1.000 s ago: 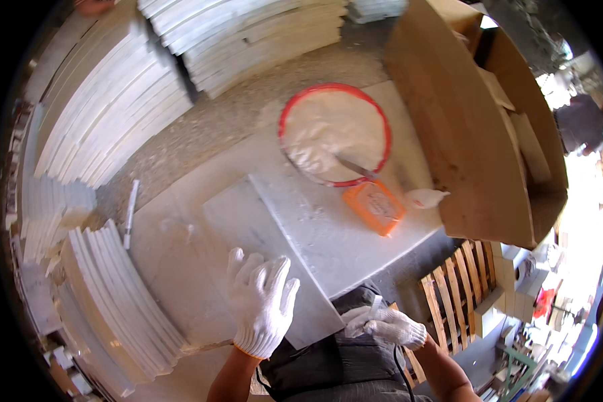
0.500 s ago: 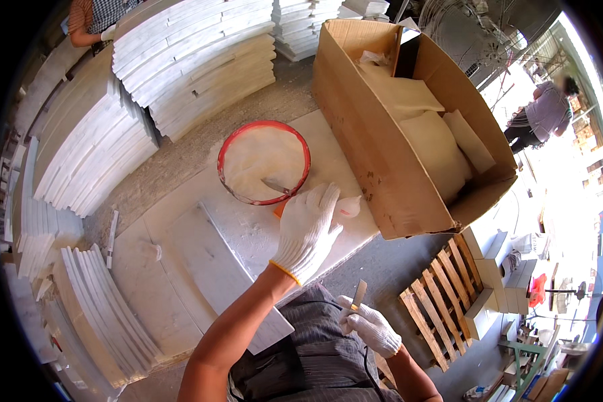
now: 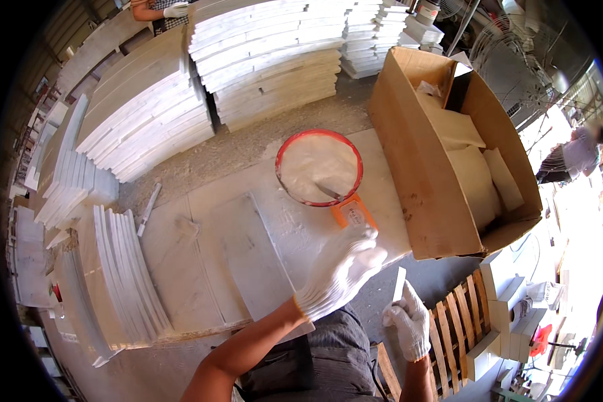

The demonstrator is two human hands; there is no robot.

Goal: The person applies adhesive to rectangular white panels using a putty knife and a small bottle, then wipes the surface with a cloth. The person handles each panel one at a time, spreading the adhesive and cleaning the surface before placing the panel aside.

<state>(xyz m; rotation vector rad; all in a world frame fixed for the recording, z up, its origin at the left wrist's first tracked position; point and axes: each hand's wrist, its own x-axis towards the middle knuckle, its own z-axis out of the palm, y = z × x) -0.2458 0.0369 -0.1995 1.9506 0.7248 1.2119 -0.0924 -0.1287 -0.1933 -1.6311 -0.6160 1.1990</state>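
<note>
My left hand (image 3: 345,271), in a white knitted glove, is closed in the air near the table's front edge. What it holds, if anything, is hidden by the fingers. My right hand (image 3: 410,325), gloved too, grips a small putty knife (image 3: 400,284) with its flat blade pointing up. Beyond the left hand lies an orange box (image 3: 355,213), touching a red-rimmed bucket (image 3: 360,164) of whitish paste. A metal blade (image 3: 331,192) rests in that paste. Left of the bucket a grey-white slab (image 3: 251,244) lies flat on the table.
Right of the bucket stands a tall cardboard carton (image 3: 419,167) with foam sheets. Stacked white slabs (image 3: 264,60) rise behind, and more slabs (image 3: 127,268) lean at left. A wooden pallet (image 3: 459,321) sits on the floor at right. Other people are far left and far right.
My left hand has drawn back from beside the bucket and curled up, uncovering the orange box. The small white item beside it no longer shows there. The right hand has turned the blade; the view has shifted.
</note>
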